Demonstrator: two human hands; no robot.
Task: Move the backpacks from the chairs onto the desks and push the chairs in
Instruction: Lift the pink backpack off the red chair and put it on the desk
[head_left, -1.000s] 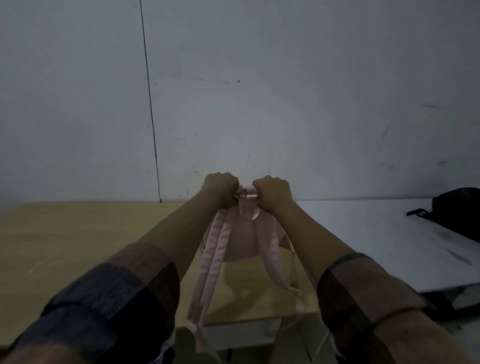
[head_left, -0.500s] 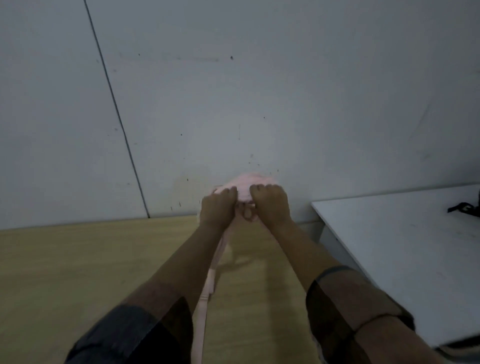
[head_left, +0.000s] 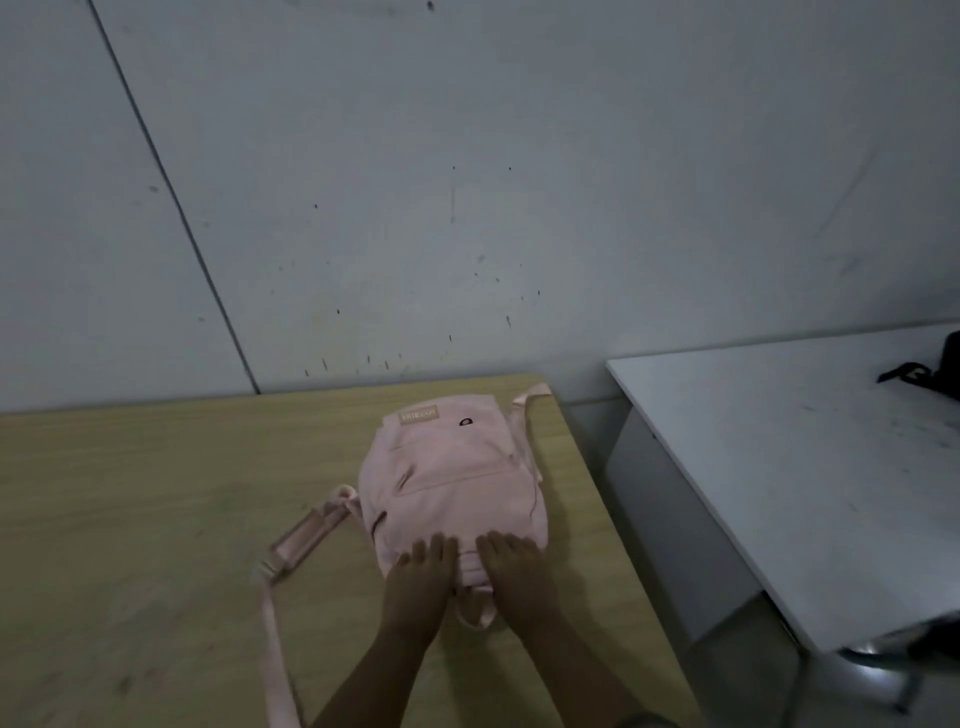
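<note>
Pink backpack (head_left: 453, 486) lies flat on the wooden tabletop (head_left: 156, 493), front pocket facing up, near the tabletop's right edge. Its bottom end points toward the wall (head_left: 467, 182); its top end, with the carry loop (head_left: 475, 613), points toward the person. A small tan label and a dark round badge sit on the far part of the front panel.

Left hand (head_left: 418, 577): fingers extended and spread, palm down, resting on the near-left part of the backpack's top end. Not gripping anything.

Right hand (head_left: 514, 571): same posture, fingers flat and extended on the near-right part of the top end. Not gripping anything. The two hands lie side by side with a narrow gap between them, through which pink fabric and the carry loop show.

One shoulder strap (head_left: 291, 551) trails out to the left of the bag and runs down across the tabletop toward the near edge of view. A second strap end (head_left: 527, 402) sticks out at the far right corner of the bag.

To the right, apart from the wooden tabletop by a gap, stands a white tabletop (head_left: 779, 467). A black bag (head_left: 935, 369) rests at its far right, cut off by the frame edge.

Lighting dim; label text is too blurred to read.
</note>
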